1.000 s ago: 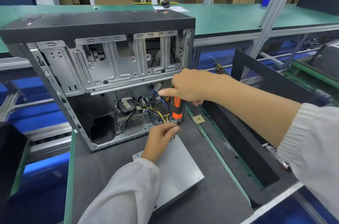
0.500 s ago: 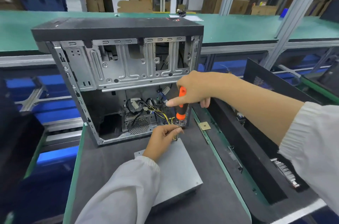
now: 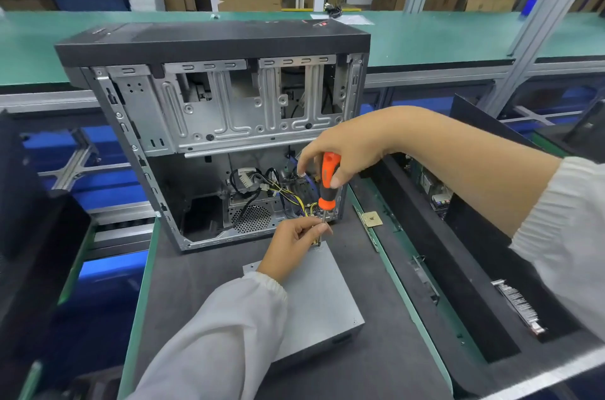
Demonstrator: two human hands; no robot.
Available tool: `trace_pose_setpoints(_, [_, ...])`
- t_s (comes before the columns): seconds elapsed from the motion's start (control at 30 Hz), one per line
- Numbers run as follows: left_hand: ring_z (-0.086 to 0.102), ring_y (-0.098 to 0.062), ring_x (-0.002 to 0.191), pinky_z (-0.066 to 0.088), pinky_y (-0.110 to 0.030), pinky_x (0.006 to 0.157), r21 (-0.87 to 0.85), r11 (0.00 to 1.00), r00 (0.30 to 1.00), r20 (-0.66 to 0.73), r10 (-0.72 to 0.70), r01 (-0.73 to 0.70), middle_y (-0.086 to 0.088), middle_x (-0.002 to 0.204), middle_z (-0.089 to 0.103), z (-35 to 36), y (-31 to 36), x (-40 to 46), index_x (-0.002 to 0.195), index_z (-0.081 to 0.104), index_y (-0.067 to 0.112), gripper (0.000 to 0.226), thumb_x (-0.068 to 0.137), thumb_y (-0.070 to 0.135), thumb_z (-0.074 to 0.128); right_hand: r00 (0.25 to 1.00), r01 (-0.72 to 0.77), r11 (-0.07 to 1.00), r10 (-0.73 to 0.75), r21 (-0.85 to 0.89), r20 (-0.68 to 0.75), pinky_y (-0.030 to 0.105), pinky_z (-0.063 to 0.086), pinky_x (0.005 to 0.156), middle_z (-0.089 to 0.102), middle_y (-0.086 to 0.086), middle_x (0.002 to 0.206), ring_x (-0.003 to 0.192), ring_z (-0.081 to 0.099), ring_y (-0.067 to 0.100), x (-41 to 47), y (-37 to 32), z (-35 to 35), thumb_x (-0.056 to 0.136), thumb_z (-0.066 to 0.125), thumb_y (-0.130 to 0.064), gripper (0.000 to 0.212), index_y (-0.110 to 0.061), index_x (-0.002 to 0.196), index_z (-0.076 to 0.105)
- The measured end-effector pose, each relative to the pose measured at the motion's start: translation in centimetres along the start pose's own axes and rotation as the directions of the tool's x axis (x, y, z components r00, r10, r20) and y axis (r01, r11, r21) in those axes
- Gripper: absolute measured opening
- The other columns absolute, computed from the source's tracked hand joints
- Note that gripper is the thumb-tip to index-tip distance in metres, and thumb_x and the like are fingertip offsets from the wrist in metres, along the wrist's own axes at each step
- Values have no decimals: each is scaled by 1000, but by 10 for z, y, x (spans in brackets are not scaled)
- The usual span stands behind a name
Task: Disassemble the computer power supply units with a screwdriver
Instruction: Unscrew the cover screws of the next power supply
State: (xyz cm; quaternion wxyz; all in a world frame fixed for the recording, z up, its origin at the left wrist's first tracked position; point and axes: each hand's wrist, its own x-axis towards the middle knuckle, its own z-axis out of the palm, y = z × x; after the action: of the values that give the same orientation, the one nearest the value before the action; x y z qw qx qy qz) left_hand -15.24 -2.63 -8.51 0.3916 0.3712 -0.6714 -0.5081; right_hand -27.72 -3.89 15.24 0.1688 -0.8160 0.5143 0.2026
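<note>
Since half a second ago, right hand [image 3: 347, 151] turned a little on the orange-and-black plastic screwdriver [image 3: 328, 182], pointing finger now curled down beside the handle, fingers wrapped round it, tool held upright. Left hand [image 3: 294, 242] low in front, fingertips pinching the thin metal tip of the tool, resting on the far edge of the flat grey metal power supply box [image 3: 314, 298] lying on the dark mat [image 3: 183, 285]. Behind, open black-and-silver computer case [image 3: 212, 111] standing upright, with a tangle of black and yellow wires [image 3: 278, 193] inside near the bottom.
</note>
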Motion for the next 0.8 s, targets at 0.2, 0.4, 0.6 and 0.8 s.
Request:
trace_pose_setpoints(0.2, [58, -8, 75, 45, -19, 72, -7, 1000, 1000, -8, 8, -8, -7, 79, 71, 1, -2, 1, 82, 74, 24, 20, 95, 16, 61, 937, -335, 942, 330, -28, -112, 32, 58, 66, 67, 12, 53, 51, 69, 24, 11, 0, 15, 93, 33, -67, 68, -5, 78, 56])
trace_pose_setpoints(0.4, [57, 12, 72, 41, -6, 70, -16, 1000, 1000, 5, -3, 4, 23, 73, 68, 0, -2, 1, 98, 75, 14, 15, 96, 13, 60, 993, -53, 997, 48, -47, -109, 39, 53, 72, 65, 6, 94, 77, 65, 25, 7, 4, 12, 97, 53, -26, 12, -20, 106, 54])
trace_pose_setpoints(0.6, [43, -8, 63, 36, -18, 61, 12, 1000, 1000, 10, 13, -13, -2, 72, 61, -1, -1, 1, 85, 75, 18, 17, 95, 19, 62, 989, -89, 996, 91, 25, -119, 37, 56, 75, 56, -5, 102, 84, 66, 20, -2, -1, 8, 82, 66, -55, 49, -25, 119, 55])
trace_pose_setpoints(0.8, [63, -1, 81, 51, -26, 78, 17, 1000, 1000, 2, -25, 25, 9, 85, 74, -1, -1, 1, 89, 75, 21, 15, 95, 18, 62, 936, -277, 959, 284, 62, -207, 27, 52, 55, 70, 14, 61, 51, 66, 22, 9, -1, 20, 96, 33, -61, 64, -5, 84, 60])
